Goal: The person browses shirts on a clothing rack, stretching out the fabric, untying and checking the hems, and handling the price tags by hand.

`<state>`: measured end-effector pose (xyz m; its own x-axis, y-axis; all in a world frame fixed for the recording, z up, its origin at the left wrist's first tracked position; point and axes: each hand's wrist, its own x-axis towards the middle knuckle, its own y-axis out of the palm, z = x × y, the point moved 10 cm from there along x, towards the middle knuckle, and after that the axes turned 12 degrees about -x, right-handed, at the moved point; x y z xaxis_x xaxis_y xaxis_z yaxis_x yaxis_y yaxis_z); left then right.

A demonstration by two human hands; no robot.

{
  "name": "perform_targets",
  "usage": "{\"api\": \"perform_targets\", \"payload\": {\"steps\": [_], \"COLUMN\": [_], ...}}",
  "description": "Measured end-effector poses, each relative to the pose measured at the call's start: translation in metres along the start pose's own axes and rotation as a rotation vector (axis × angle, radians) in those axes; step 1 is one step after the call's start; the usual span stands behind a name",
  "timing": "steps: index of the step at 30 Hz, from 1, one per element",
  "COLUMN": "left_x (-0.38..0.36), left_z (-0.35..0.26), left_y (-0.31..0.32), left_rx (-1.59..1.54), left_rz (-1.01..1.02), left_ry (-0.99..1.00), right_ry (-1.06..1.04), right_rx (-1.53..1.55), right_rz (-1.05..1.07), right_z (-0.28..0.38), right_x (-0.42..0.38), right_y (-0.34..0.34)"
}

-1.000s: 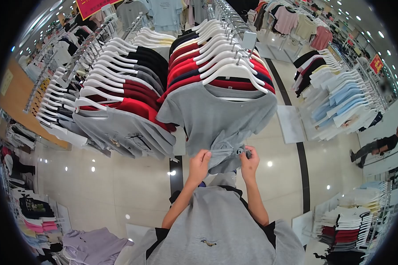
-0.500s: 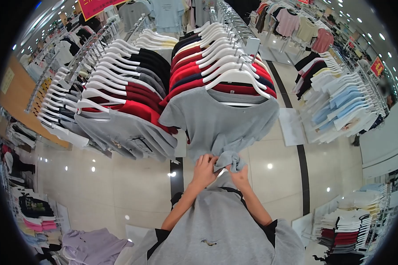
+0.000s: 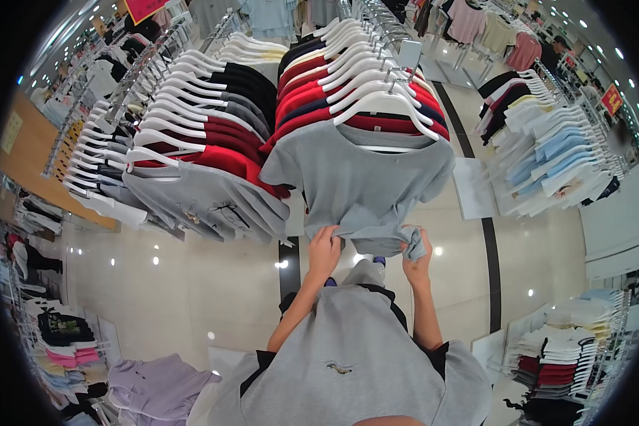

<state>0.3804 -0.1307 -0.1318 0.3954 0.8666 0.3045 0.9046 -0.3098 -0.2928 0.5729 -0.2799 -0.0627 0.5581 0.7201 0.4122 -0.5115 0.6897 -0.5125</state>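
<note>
Left hand (image 3: 324,253), right hand (image 3: 416,265), both pinching the grey T-shirt (image 3: 366,179) at its near end; gentle, even tension works best!

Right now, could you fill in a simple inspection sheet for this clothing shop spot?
Surface: glossy cream tiled floor, reflecting lights.
Things handled: grey short-sleeved fabric T-shirt on a white curved hanger, lower part bunched.
Clutter: lilac fabric garment, lower left.
Grips: bare left grip and bare right grip, both holding the T-shirt's lower part.
Cables: nothing seen.
Surroundings: shiny metal clothes racks; red sign, far right.
</note>
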Motion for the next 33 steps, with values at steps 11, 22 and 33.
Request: {"api": "perform_targets", "payload": {"steps": [11, 22, 33], "left_x": [0.008, 0.014, 0.024], "left_z": [0.003, 0.003, 0.028], "left_y": [0.013, -0.004, -0.034], "left_rx": [-0.499, 0.319, -0.244], "left_rz": [0.134, 0.113, -0.107], "left_ry": [-0.410, 0.058, -0.288], "right_ry": [-0.285, -0.119, 0.167], "right_rx": [-0.250, 0.049, 0.184], "right_rz": [0.024, -0.153, -0.248], "right_z": [0.045, 0.007, -0.039], "right_x": [0.017, 0.030, 0.024], "right_y": [0.024, 0.029, 0.032]}}
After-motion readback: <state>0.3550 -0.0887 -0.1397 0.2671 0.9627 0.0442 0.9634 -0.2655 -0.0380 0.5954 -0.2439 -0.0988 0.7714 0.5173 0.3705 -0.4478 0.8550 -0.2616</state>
